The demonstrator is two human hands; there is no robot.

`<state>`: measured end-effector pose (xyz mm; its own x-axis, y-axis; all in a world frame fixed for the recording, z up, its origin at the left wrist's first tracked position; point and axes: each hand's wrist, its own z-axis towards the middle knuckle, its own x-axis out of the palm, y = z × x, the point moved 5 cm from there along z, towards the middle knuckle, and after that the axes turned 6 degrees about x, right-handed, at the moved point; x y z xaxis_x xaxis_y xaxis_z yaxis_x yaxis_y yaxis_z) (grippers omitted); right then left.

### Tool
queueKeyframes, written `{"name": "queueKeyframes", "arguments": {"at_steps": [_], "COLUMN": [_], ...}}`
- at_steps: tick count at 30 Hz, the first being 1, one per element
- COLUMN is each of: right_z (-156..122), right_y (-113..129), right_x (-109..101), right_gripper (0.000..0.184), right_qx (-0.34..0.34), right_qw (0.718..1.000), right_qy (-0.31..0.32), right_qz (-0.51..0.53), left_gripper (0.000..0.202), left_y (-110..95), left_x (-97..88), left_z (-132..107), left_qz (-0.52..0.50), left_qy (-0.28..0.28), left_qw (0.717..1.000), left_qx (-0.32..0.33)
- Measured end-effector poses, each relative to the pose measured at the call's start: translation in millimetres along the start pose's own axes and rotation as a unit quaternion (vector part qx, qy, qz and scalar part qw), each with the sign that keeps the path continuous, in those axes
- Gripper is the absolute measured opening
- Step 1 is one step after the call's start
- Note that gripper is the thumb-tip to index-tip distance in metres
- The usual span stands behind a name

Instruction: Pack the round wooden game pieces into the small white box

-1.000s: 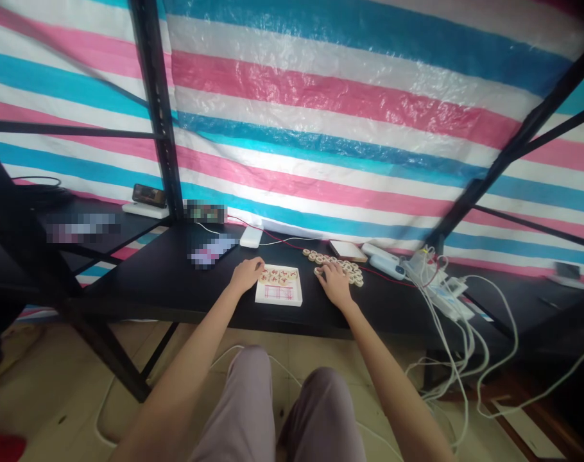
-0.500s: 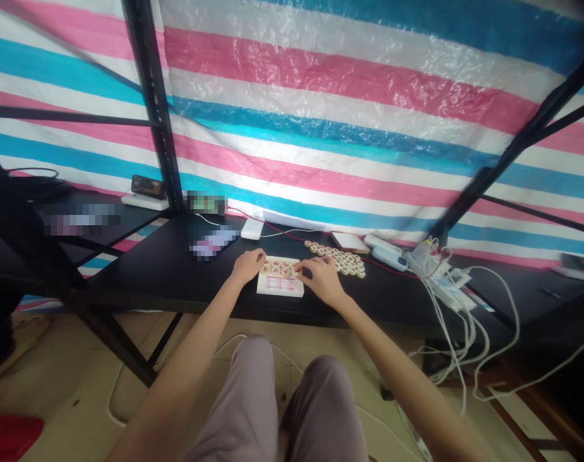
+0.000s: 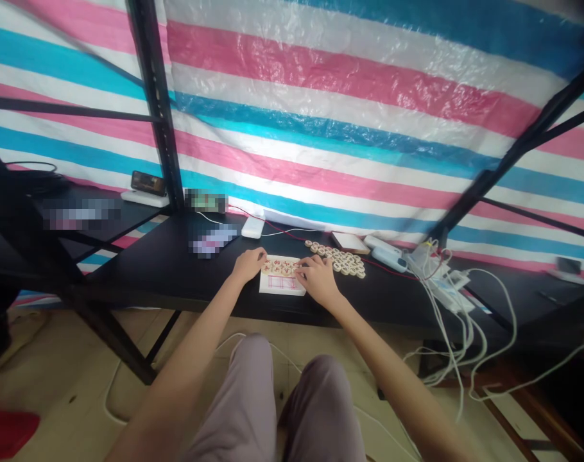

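Observation:
A white pad [image 3: 283, 289] with red grid lines lies at the desk's front edge. Red-marked Chinese chess pieces [image 3: 278, 267] stand in two short rows on its far half. At the left end of the rows, my left hand [image 3: 248, 265] is closed, thumb and fingertips pinching at an end piece. My right hand [image 3: 319, 278] bends over the right end, its thumb and forefinger closed at a piece there and partly hiding it. A group of loose Chinese chess pieces [image 3: 348, 262] lies just beyond my right hand.
Behind the loose pieces lies a flat white-topped box [image 3: 350, 242]. A white device [image 3: 253, 226] and a blurred-out phone [image 3: 214, 240] are at the back left. White cables [image 3: 458, 333] hang from a power strip [image 3: 443, 289] on the right. Black frame posts [image 3: 160, 122] flank the desk.
My right fingers have shifted slightly at the right end of the rows. The view has moved a little. My left hand stays at the left end.

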<state>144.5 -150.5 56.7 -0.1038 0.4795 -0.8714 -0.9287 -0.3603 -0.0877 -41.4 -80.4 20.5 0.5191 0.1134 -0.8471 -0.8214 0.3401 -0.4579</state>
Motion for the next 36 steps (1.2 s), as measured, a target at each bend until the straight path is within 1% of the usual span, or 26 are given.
{"name": "queueKeyframes", "arguments": {"at_steps": [1, 3, 6, 8, 10, 12, 13, 14, 15, 17, 18, 19, 20, 21, 22, 23, 24, 25, 26, 28, 29, 30, 31, 33, 34, 36], "right_z": [0.3, 0.8, -2.6, -8.4, -15.4, -21.7, -23.7, -24.7, -24.5, -21.0, -18.3, -15.6, -13.3, -11.8, -11.1, -11.2, -12.0, -13.1, -14.3, -16.0, -16.4, -16.3, -16.0, -14.2, -12.4, -7.4], "right_y": [-3.8, -19.3, -56.9, -80.8, -96.2, -102.0, -102.4, -101.9, -101.1, -99.1, -98.1, -97.1, -96.4, -96.0, -95.8, -96.0, -96.3, -96.3, -96.0, -93.4, -91.0, -87.4, -82.4, -66.5, -55.1, -27.5], "right_x": [-1.9, -5.9, -5.4, 3.6, 17.0, 28.8, 32.8, 35.4, 36.8, 37.3, 36.9, 36.4, 35.8, 35.3, 35.1, 35.1, 35.2, 35.2, 34.7, 31.0, 27.5, 23.1, 17.8, 7.0, 2.2, -5.3], "right_gripper": [0.026, 0.028, 0.029, 0.027, 0.027, 0.029, 0.03, 0.031, 0.031, 0.029, 0.027, 0.025, 0.022, 0.02, 0.019, 0.018, 0.018, 0.018, 0.018, 0.019, 0.02, 0.021, 0.022, 0.024, 0.025, 0.028], "right_qx": [0.012, 0.063, 0.171, 0.22, 0.235, 0.228, 0.225, 0.223, 0.224, 0.221, 0.215, 0.205, 0.194, 0.184, 0.176, 0.17, 0.165, 0.16, 0.154, 0.144, 0.144, 0.149, 0.157, 0.167, 0.16, 0.12], "right_qw": [1.0, 0.997, 0.979, 0.968, 0.966, 0.969, 0.97, 0.971, 0.971, 0.972, 0.974, 0.976, 0.979, 0.981, 0.983, 0.984, 0.985, 0.986, 0.987, 0.987, 0.986, 0.984, 0.98, 0.972, 0.972, 0.977], "right_qy": [-0.01, -0.047, -0.11, -0.117, -0.096, -0.075, -0.071, -0.069, -0.069, -0.065, -0.062, -0.059, -0.056, -0.054, -0.051, -0.048, -0.044, -0.041, -0.04, -0.053, -0.068, -0.086, -0.106, -0.129, -0.125, -0.088], "right_qz": [0.006, 0.011, -0.008, -0.027, -0.043, -0.05, -0.052, -0.053, -0.053, -0.051, -0.048, -0.045, -0.04, -0.034, -0.025, -0.012, 0.002, 0.017, 0.03, 0.043, 0.048, 0.055, 0.066, 0.102, 0.121, 0.151], "left_gripper": [0.026, 0.026, 0.028, 0.032, 0.034, 0.031, 0.029, 0.029, 0.029, 0.03, 0.029, 0.028, 0.027, 0.025, 0.023, 0.023, 0.026, 0.028, 0.028, 0.026, 0.025, 0.025, 0.026, 0.03, 0.031, 0.033], "left_y": [-0.3, -1.3, -3.5, -5.0, -6.9, -12.6, -19.0, -28.8, -42.7, -83.1, -110.1, -140.2, -172.1, -203.9, -233.9, -258.4, -275.0, -284.5, -288.7, -281.6, -275.9, -271.9, -270.3, -275.9, -281.6, -297.2], "left_x": [-0.3, -0.6, -1.2, -3.2, -8.1, -18.3, -24.7, -31.4, -36.4, -35.7, -28.3, -16.4, -1.1, 16.3, 33.8, 49.0, 60.5, 68.8, 74.3, 81.9, 85.0, 88.7, 93.2, 105.5, 111.8, 124.0], "left_z": [-0.2, -0.7, -1.5, -2.3, -4.4, -9.6, -14.4, -21.4, -31.2, -57.7, -73.6, -90.8, -109.1, -128.4, -148.2, -166.3, -179.9, -189.2, -195.8, -202.8, -206.1, -209.7, -213.6, -221.6, -225.9, -235.1], "left_qz": [0.0, 0.001, 0.01, 0.021, 0.032, 0.04, 0.042, 0.041, 0.033, -0.002, -0.029, -0.066, -0.109, -0.151, -0.187, -0.215, -0.243, -0.272, -0.3, -0.333, -0.339, -0.339, -0.334, -0.302, -0.275, -0.217], "left_qy": [0.001, 0.006, 0.014, 0.016, 0.011, -0.03, -0.066, -0.116, -0.168, -0.24, -0.246, -0.229, -0.19, -0.134, -0.072, -0.023, -0.003, -0.004, -0.018, -0.066, -0.09, -0.104, -0.113, -0.105, -0.099, -0.039], "left_qw": [1.0, 1.0, 1.0, 1.0, 0.999, 0.999, 0.997, 0.992, 0.985, 0.969, 0.964, 0.959, 0.951, 0.938, 0.917, 0.897, 0.89, 0.894, 0.899, 0.92, 0.926, 0.928, 0.931, 0.938, 0.94, 0.929], "left_qx": [0.0, 0.0, -0.003, -0.004, -0.006, -0.01, -0.008, -0.002, 0.01, 0.054, 0.098, 0.154, 0.217, 0.281, 0.345, 0.385, 0.385, 0.357, 0.32, 0.194, 0.143, 0.111, 0.1, 0.137, 0.175, 0.298]}}
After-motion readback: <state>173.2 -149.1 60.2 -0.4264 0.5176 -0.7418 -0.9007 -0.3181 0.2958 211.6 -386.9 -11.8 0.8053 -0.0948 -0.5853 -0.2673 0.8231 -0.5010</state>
